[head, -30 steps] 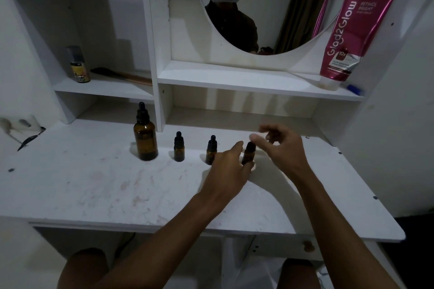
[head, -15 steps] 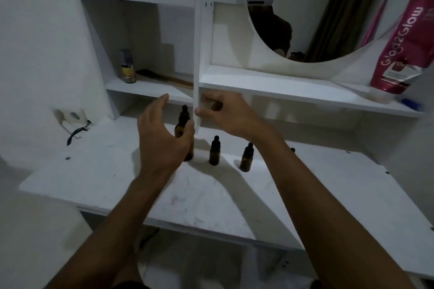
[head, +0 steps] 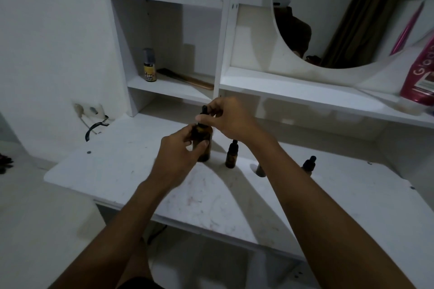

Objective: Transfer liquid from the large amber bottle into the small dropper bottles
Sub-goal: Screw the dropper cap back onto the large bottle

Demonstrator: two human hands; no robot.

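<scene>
One head cam, wide-angle, looks fwd and down over desk [head: 117,171], close to hands; shelves behind.

round mirror [head: 352,19], pink tube [head: 420,77], yellow-labelled bottle [head: 149,68]

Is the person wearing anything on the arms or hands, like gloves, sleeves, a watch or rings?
Nothing is worn that shows. The left hand and the right hand are bare, with no gloves, and I can make out no rings. Both forearms are uncovered from the wrist down to the picture's lower edge: no sleeves, no watch, no bracelet or strap. The light is dim, so small marks may escape notice.
</scene>
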